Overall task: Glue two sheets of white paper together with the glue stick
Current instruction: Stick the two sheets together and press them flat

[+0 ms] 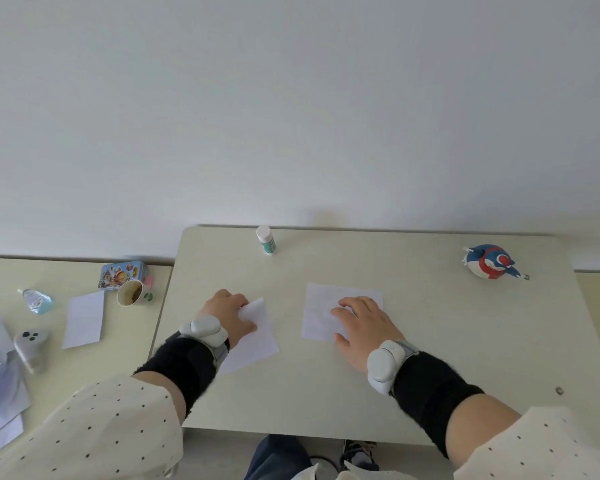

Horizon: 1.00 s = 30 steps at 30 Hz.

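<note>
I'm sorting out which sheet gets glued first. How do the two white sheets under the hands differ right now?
The left sheet lies turned at an angle, while the right sheet sits nearly square to the table edge. The left hand pinches the left sheet's far corner; the right hand rests flat with spread fingers on the right sheet. Both are plain white and lie on the same table.

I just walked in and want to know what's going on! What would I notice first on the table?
Two hands on white paper: the left hand grips one sheet, the right hand rests flat on another. Behind them stands a capped glue stick, and a colourful bird toy sits far right.
</note>
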Each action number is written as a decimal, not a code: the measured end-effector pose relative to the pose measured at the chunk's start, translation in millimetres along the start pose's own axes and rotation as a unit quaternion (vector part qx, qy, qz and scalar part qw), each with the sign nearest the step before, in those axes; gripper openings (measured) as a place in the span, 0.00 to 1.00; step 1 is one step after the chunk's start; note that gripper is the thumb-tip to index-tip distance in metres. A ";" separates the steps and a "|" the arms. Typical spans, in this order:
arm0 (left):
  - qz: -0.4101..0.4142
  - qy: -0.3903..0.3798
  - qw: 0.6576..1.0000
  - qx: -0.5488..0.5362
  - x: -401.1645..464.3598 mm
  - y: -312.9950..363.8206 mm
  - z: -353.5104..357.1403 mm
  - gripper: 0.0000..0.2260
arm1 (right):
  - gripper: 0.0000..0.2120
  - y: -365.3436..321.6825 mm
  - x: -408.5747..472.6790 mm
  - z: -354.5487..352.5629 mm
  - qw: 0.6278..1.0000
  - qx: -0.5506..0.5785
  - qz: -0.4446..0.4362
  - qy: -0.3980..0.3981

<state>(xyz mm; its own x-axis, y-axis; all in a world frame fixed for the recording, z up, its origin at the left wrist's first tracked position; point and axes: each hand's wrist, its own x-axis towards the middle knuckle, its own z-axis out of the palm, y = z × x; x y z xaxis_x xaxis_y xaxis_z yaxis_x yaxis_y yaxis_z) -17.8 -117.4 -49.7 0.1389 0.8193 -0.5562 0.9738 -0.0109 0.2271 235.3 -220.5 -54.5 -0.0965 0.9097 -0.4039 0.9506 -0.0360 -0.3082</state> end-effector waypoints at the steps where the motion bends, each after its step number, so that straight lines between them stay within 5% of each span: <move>1: 0.003 0.001 0.999 -0.048 -2.9 5.8 -2.6 0.09 | 0.23 -2.7 0.4 -1.7 1.000 0.025 0.003 -0.008; 4: 0.002 -0.030 0.970 -0.240 -12.1 28.6 -12.6 0.10 | 0.30 -11.5 2.4 -9.5 0.985 0.162 0.050 -0.030; 8: 0.025 -0.107 0.895 -0.432 -24.3 59.1 -23.8 0.19 | 0.40 -21.3 5.0 -19.2 0.884 0.447 0.133 -0.033; 14: -0.010 -0.141 0.798 -0.587 -28.7 78.1 -6.7 0.27 | 0.19 -12.1 7.4 -16.5 0.741 0.641 0.199 0.016; 17: -0.068 -0.125 0.818 -0.557 -24.3 77.7 7.3 0.23 | 0.06 2.6 2.2 -9.2 0.748 0.625 0.222 0.029; 23: -0.100 -0.059 0.886 -0.448 -8.3 66.0 29.8 0.06 | 0.03 33.9 -3.6 10.8 0.772 0.561 0.295 0.042; 30: -0.117 -0.072 0.873 -0.467 3.0 82.0 36.1 0.05 | 0.04 59.4 -0.8 14.4 0.777 0.545 0.312 0.051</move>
<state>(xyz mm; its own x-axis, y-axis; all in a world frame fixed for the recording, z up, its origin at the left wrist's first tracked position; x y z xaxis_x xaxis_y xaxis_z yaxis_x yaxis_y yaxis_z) 69.0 -136.5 -61.7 0.0434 0.6549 -0.7545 0.4159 0.6748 0.6097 287.6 -229.3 -84.9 0.3588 0.6012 -0.7140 -0.0152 -0.7611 -0.6485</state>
